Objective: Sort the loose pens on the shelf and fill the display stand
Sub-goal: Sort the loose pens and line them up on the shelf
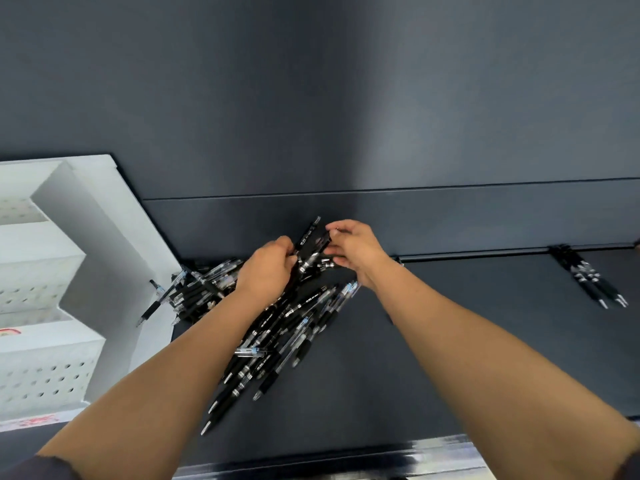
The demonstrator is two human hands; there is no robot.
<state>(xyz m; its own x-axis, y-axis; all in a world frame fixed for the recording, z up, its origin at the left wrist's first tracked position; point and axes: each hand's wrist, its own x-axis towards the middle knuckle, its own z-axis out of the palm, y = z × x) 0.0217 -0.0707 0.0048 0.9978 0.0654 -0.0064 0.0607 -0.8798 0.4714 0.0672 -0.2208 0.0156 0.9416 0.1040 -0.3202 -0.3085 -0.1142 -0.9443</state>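
Note:
A heap of several loose black pens (277, 327) lies on the dark shelf (450, 341), spreading from the white display stand (52, 271) toward the middle. My left hand (266, 268) grips a small bundle of black pens (311, 244) lifted above the heap, their ends pointing up and right. My right hand (356, 247) pinches the same bundle from the right with thumb and fingertips. The stand has stepped tiers with perforated fronts, and its compartments look empty.
A small group of sorted black pens (592, 278) lies at the back right of the shelf. One pen (156, 299) leans against the stand's side. The dark back wall (346, 116) rises behind. The shelf's front lip (346, 462) runs along the bottom.

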